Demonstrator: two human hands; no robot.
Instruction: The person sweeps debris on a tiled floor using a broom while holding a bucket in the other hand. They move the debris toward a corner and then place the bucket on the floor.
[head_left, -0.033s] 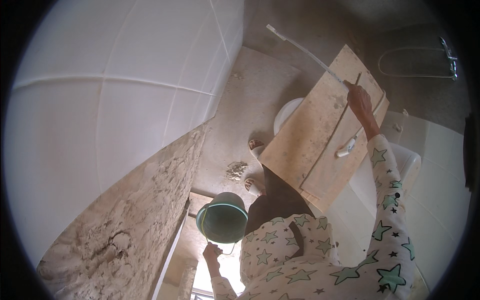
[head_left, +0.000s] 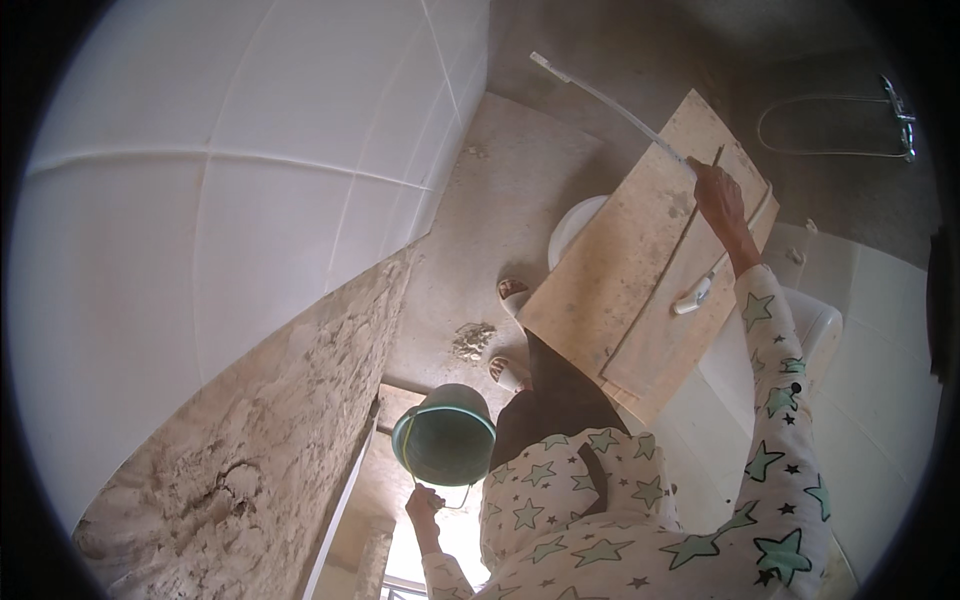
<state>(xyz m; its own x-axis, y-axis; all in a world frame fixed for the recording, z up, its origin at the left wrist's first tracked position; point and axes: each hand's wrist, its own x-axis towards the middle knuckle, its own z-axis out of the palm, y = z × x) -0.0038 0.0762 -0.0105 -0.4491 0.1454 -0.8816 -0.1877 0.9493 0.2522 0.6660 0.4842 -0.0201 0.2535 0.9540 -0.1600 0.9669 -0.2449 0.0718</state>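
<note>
Seen from above: right hand [head_left: 718,196] closed on upper edge of wooden board [head_left: 640,270] leaning over white toilet [head_left: 580,225]; left hand [head_left: 424,503] gripping handle of green bucket [head_left: 445,435] hanging above concrete floor [head_left: 520,180]. Carrying stage, judged; steadying board needed next.

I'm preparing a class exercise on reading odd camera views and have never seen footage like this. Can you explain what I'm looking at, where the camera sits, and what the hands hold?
This is no machine: a person wears a wide fisheye camera on the head, looking down, so straight edges curve near the rim. The sleeves with green stars are the person's own. The left hand grips the wire handle of a green bucket. The right hand holds the top edge of a dusty wooden board with a white handle, along with a thin white rod. Below are the person's sandalled feet on a gritty concrete floor, white wall tiles and a rough plastered wall edge.
</note>
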